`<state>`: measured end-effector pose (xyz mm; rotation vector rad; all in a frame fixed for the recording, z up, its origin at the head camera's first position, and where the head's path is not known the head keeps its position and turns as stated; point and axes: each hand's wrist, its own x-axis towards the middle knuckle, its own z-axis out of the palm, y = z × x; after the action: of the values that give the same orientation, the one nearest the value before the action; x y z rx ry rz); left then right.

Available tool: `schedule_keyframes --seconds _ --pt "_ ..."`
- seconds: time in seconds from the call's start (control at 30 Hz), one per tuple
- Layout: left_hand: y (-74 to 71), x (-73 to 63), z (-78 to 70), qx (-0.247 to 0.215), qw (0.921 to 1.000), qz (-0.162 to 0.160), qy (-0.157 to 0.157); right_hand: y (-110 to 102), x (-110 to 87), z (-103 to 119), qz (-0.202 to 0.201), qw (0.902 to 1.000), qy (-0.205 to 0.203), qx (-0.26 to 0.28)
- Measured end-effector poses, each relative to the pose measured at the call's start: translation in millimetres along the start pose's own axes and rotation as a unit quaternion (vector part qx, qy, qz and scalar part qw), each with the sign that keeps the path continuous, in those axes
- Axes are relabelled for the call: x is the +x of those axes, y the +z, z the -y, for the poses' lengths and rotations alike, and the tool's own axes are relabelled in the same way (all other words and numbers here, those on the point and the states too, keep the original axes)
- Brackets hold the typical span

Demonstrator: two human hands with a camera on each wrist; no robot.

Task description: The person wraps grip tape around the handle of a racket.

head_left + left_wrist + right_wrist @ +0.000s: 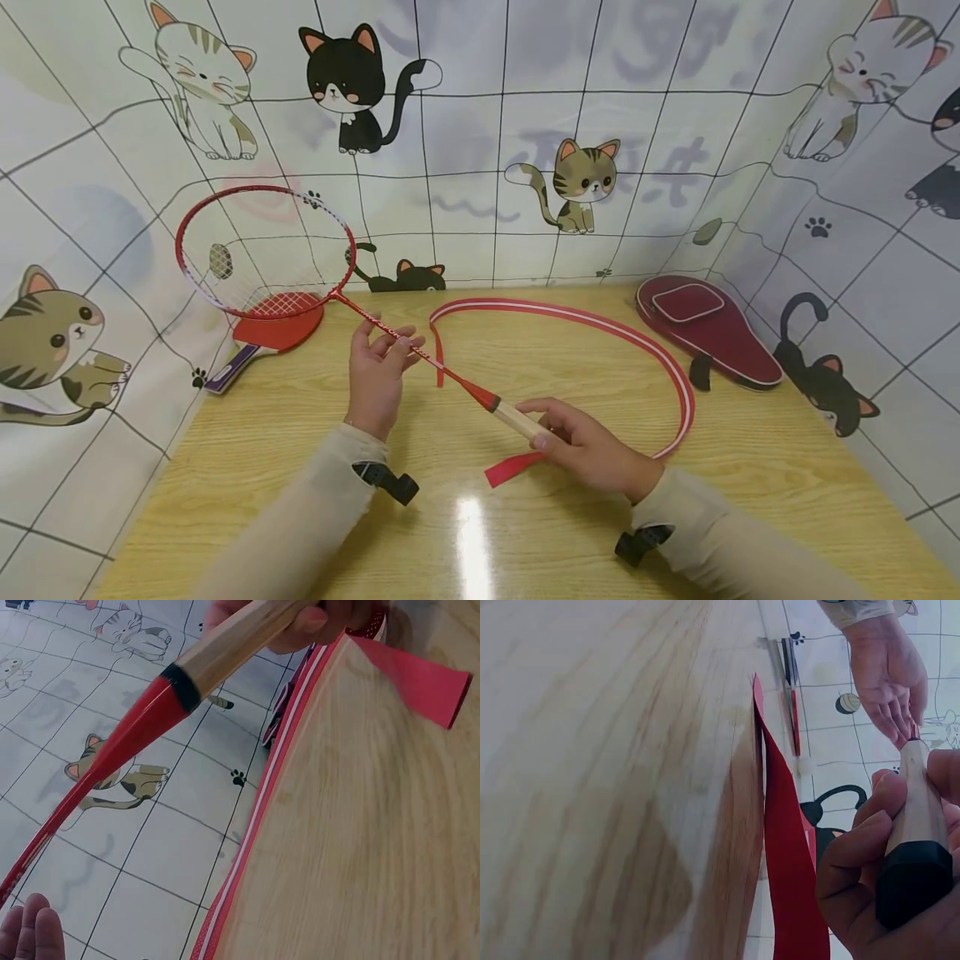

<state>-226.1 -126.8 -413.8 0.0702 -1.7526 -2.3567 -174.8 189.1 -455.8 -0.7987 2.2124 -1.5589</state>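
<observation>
A red badminton racket (360,310) is held slanting above the table, its strung head at the upper left and its bare wooden grip toward the right. My right hand (588,446) grips the wooden handle (517,419); in the right wrist view, curled fingers (859,859) wrap it above the dark butt cap (915,885). My left hand (378,371) holds the thin shaft between thumb and fingers, below the racket head. In the left wrist view only some left fingertips (34,934) show, beside the shaft. A red overgrip strip (592,318) with a pale stripe curves across the table behind the handle.
A red table tennis paddle (288,329) lies at the back left, partly behind the racket's strings. A dark red paddle case (708,333) lies at the back right. Cat-patterned sheeting (465,200) stands around the wooden table (420,542) at back and sides.
</observation>
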Motion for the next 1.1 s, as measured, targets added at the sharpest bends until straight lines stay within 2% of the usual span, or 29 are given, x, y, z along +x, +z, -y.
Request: schedule_keyframes --seconds 0.27,0.57,0.8,0.93,1.1 --pt "21.8 -20.7 16.0 0.019 0.9983 0.045 -0.032 6 3.1 2 -0.004 0.9999 -0.014 0.004" --pt "37.2 -38.3 31.2 0.021 0.9957 0.075 -0.050 14 4.8 5 0.000 0.9999 -0.001 0.015" --pt "37.6 -40.4 33.6 0.011 0.9954 0.079 -0.053 10 7.1 9 0.013 0.9993 0.031 -0.014" --pt "34.5 -40.1 34.1 0.015 0.9954 0.078 -0.055 0 9.5 12 0.021 0.9975 0.050 -0.045" --pt "31.1 -41.5 34.5 0.023 0.9950 0.077 -0.060 -17 12.5 14 0.011 0.9945 0.051 -0.090"
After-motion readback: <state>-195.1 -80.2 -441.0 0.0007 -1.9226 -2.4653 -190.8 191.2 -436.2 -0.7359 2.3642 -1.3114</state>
